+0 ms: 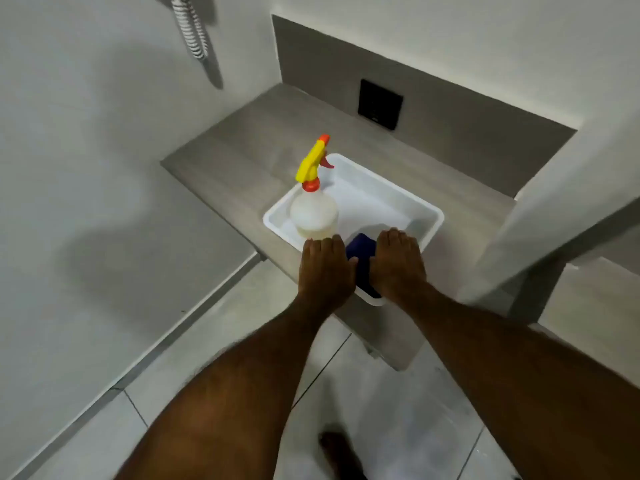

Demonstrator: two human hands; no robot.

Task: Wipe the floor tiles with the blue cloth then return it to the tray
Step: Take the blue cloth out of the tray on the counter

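Note:
A white plastic tray [408, 199] rests on a grey tiled ledge. The dark blue cloth [362, 258] lies at the tray's near edge, between my two hands. My left hand [325, 268] is palm down at the cloth's left side, fingers together, its thumb touching the cloth. Palm down on the right, my right hand [398, 263] presses against the cloth's other side. Both hands cover parts of the cloth, so its full shape is hidden. The pale floor tiles [221, 344] lie below the ledge.
A spray bottle [313, 209] with a yellow and orange trigger head stands in the tray's left corner, just beyond my left hand. The grey ledge [235, 161] meets white walls behind and on both sides. A black square plate [380, 103] sits on the back wall. My foot [341, 452] is on the floor.

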